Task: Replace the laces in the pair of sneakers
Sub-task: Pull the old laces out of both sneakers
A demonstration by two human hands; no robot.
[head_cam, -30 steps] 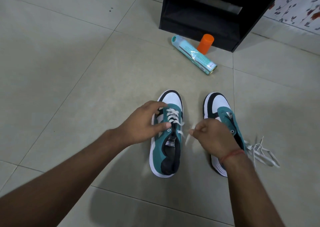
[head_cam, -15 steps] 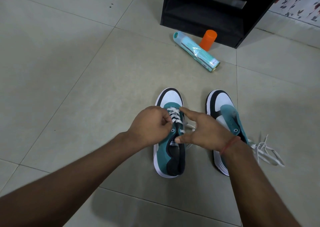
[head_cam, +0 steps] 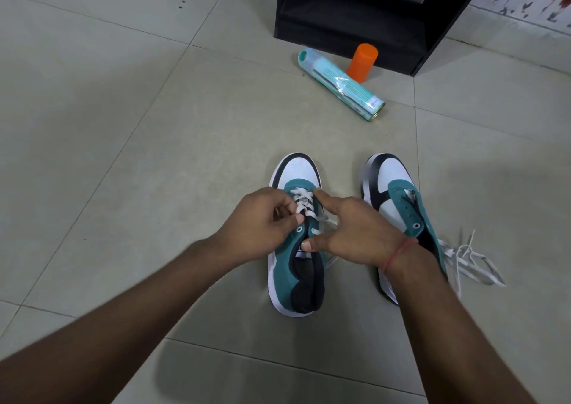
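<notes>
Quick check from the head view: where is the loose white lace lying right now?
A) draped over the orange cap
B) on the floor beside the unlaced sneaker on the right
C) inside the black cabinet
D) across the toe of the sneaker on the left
B: the loose lace lies in a tangle on the floor tiles, against the outer side of the right sneaker, whose eyelets show empty.

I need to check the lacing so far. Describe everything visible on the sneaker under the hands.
The left sneaker stands flat on the tiled floor, toe pointing away. It has a white toe cap with a black band, teal suede-like sides, a black heel lining and a white sole. A white lace crosses the front eyelets; the rear eyelets are empty. The left hand pinches the lace beside the tongue; the right hand rests across the sneaker's right side, thumb on the collar.
</notes>
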